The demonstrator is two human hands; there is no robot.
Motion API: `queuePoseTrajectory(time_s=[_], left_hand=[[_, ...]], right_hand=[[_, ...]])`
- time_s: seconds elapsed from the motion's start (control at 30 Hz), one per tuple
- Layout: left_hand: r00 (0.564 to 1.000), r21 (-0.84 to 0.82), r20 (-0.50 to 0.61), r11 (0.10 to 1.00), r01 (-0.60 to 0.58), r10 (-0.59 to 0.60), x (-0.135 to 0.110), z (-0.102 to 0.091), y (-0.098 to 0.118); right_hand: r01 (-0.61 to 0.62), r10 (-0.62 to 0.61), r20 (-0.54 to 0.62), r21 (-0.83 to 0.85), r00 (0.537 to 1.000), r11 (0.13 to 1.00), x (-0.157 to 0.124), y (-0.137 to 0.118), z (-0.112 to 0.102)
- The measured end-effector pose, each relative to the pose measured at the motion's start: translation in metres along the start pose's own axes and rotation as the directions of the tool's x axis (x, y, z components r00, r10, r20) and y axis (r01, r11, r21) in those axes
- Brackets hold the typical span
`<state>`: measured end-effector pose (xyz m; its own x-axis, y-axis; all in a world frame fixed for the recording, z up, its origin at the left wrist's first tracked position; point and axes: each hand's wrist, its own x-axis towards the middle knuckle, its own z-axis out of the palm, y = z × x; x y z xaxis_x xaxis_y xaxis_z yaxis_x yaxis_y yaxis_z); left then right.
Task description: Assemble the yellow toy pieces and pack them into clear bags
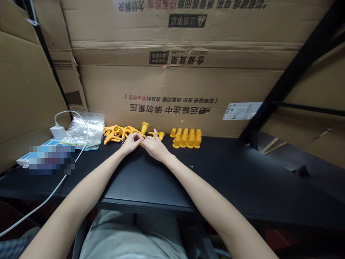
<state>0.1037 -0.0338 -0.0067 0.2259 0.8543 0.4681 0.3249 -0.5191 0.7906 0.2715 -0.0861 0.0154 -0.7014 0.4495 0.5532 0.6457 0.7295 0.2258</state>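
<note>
My left hand and my right hand meet over the black table, fingertips pinched together. Between them a bit of yellow plastic part shows, mostly hidden by the fingers. To the left of my left hand lies a heap of branching yellow plastic pieces, with small dark bits among them. Just behind the fingers stands a flared yellow plastic cup. Another yellow piece with a round end lies just behind my right hand. Farther right, several yellow cup-shaped pieces stand in tidy rows.
A large cardboard sheet walls off the back. At the left are a clear plastic bag, a white plug on a power strip and a trailing white cable. A black diagonal post rises on the right.
</note>
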Motion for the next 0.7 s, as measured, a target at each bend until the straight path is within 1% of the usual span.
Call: queuePoseTrajectory(time_s=[0.07, 0.13, 0.23, 0.3, 0.37, 0.47, 0.53, 0.6, 0.7], left_hand=[[0.998, 0.074, -0.049, 0.997, -0.037, 0.04, 0.0, -0.002, -0.001], [0.99, 0.23, -0.052, 0.966, -0.115, 0.13, -0.002, -0.007, 0.001], [0.955, 0.468, 0.051, 0.838, -0.281, 0.292, -0.006, -0.014, 0.009], [0.929, 0.543, 0.108, 0.762, -0.354, 0.355, -0.009, -0.016, 0.018], [0.906, 0.58, 0.152, 0.707, -0.405, 0.395, -0.011, -0.015, 0.028], [0.88, 0.617, 0.211, 0.64, -0.457, 0.425, -0.012, -0.013, 0.037], [0.875, 0.63, 0.234, 0.619, -0.468, 0.424, -0.012, -0.012, 0.039], [0.882, 0.632, 0.243, 0.623, -0.46, 0.405, -0.011, -0.012, 0.037], [0.904, 0.619, 0.233, 0.662, -0.423, 0.359, -0.01, -0.013, 0.03]], right_hand=[[0.018, -0.018, -0.008, 0.007, 1.0, 1.0, 0.001, -0.002, -0.003], [0.003, -0.003, -0.032, 0.01, 0.999, 1.0, 0.001, -0.003, -0.006], [-0.115, 0.113, -0.081, -0.009, 0.99, 0.993, 0.0, 0.002, -0.009], [-0.199, 0.196, -0.081, -0.028, 0.977, 0.98, -0.001, 0.007, -0.01], [-0.25, 0.247, -0.059, -0.048, 0.967, 0.967, -0.003, 0.013, -0.01], [-0.271, 0.27, -0.029, -0.086, 0.963, 0.959, -0.006, 0.02, -0.013], [-0.267, 0.268, -0.005, -0.11, 0.963, 0.957, -0.006, 0.021, -0.015], [-0.261, 0.265, 0.02, -0.122, 0.964, 0.958, -0.004, 0.02, -0.018], [-0.255, 0.26, 0.034, -0.111, 0.965, 0.96, 0.0, 0.016, -0.021]])
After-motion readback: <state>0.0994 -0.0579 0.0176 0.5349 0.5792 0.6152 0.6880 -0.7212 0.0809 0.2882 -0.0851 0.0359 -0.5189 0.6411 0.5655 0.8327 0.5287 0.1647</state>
